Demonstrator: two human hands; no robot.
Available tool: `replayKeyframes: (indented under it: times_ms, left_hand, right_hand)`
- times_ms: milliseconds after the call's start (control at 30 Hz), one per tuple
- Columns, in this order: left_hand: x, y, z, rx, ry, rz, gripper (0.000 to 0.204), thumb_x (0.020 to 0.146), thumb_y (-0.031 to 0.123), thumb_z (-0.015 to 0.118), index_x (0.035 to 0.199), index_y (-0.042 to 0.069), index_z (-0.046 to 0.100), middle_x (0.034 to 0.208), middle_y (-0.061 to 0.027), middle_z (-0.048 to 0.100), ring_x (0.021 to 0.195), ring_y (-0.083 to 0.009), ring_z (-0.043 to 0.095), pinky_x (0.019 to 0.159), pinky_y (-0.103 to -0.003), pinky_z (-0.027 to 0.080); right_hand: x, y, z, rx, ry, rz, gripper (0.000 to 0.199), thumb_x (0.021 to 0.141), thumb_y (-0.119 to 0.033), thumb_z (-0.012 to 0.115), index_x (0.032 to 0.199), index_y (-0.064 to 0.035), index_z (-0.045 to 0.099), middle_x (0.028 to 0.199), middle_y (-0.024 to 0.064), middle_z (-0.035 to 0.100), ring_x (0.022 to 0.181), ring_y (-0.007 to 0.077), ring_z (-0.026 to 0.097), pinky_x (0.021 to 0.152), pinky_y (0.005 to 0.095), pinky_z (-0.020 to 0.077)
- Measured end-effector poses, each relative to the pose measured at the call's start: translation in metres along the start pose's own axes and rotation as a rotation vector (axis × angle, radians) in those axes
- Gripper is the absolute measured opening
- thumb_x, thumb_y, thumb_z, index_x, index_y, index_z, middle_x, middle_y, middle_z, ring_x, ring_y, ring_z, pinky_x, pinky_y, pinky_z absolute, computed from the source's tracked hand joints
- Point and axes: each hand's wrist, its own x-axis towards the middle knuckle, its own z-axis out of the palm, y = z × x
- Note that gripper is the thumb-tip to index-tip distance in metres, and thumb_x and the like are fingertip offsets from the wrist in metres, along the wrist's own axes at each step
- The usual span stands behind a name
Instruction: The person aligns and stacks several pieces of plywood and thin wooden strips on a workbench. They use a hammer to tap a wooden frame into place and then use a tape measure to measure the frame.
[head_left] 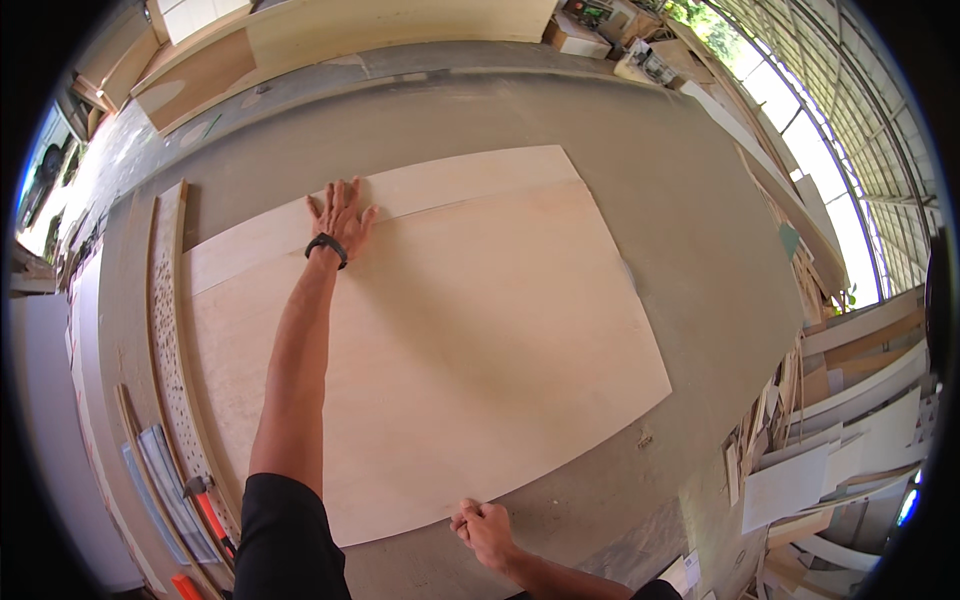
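A large pale plywood sheet (470, 330) lies flat on a grey-brown worktable (690, 210). Along its far side runs a paler strip of plywood (480, 180), divided from it by a straight line; whether it lies under or beside the sheet I cannot tell. My left hand (340, 215), with a dark band at the wrist, presses flat across that line, fingers spread. At the near edge, my right hand (485, 530) is closed, thumb and curled fingers pinching the sheet's rim. Part of its grip is hidden.
On the left, a long strip with many small holes (180, 350) runs along the table beside a hammer with an orange-red handle (208, 508). Stacked offcuts (840, 440) crowd the right side. Beyond the table's far edge stands a long pale panel (400, 30).
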Motion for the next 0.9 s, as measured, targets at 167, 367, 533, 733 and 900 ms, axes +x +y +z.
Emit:
replayKeyframes:
  times_ms: [167, 367, 533, 733, 900]
  left_hand:
    - [0.027, -0.008, 0.005, 0.034, 0.006, -0.008, 0.073, 0.102, 0.058, 0.028, 0.161, 0.015, 0.019, 0.164, -0.0147, 0.021, 0.153, -0.0314, 0.018, 0.121, -0.064, 0.007]
    - [0.061, -0.016, 0.011, 0.060, -0.014, -0.061, 0.071, 0.102, 0.058, 0.027, 0.161, 0.020, 0.018, 0.166, -0.0111, 0.018, 0.154, -0.0294, 0.015, 0.120, -0.066, 0.007]
    - [0.074, -0.035, 0.025, 0.039, 0.034, -0.051, 0.072, 0.101, 0.060, 0.029, 0.161, 0.020, 0.020, 0.165, -0.0115, 0.021, 0.153, -0.0293, 0.018, 0.118, -0.070, 0.009]
    - [0.072, -0.028, 0.013, 0.080, 0.001, -0.015, 0.072, 0.102, 0.060, 0.028, 0.160, 0.018, 0.021, 0.165, -0.0128, 0.020, 0.153, -0.0305, 0.017, 0.118, -0.070, 0.010]
    - [0.070, -0.030, 0.009, 0.066, 0.003, -0.004, 0.073, 0.102, 0.061, 0.025, 0.160, 0.017, 0.020, 0.166, -0.0131, 0.019, 0.153, -0.0306, 0.016, 0.119, -0.070, 0.010]
  right_hand:
    - [0.015, -0.016, 0.014, 0.020, -0.002, -0.039, 0.035, 0.105, -0.019, 0.051, 0.086, 0.0082, 0.060, 0.074, 0.0133, 0.064, 0.052, 0.0112, 0.053, 0.043, 0.0250, 0.0386]
    - [0.026, -0.047, 0.038, 0.011, 0.054, -0.038, 0.039, 0.107, -0.022, 0.050, 0.084, 0.0083, 0.060, 0.075, 0.0132, 0.062, 0.051, 0.0090, 0.048, 0.044, 0.0247, 0.0339]
    - [0.036, -0.057, 0.032, 0.011, -0.052, -0.037, 0.039, 0.105, -0.024, 0.053, 0.084, 0.0067, 0.060, 0.072, 0.0127, 0.062, 0.050, 0.0101, 0.050, 0.043, 0.0256, 0.0353]
    - [0.010, -0.047, 0.006, -1.220, 0.079, -0.643, 0.033, 0.100, -0.035, 0.061, 0.109, -0.0030, 0.066, 0.096, 0.0179, 0.071, 0.074, 0.0321, 0.069, 0.065, 0.0451, 0.0537]
    - [0.039, -0.076, 0.000, -1.442, -0.140, -1.422, 0.056, 0.098, -0.037, 0.060, 0.148, -0.0151, 0.046, 0.158, 0.0143, 0.033, 0.146, 0.0343, 0.028, 0.118, 0.0517, 0.0273]
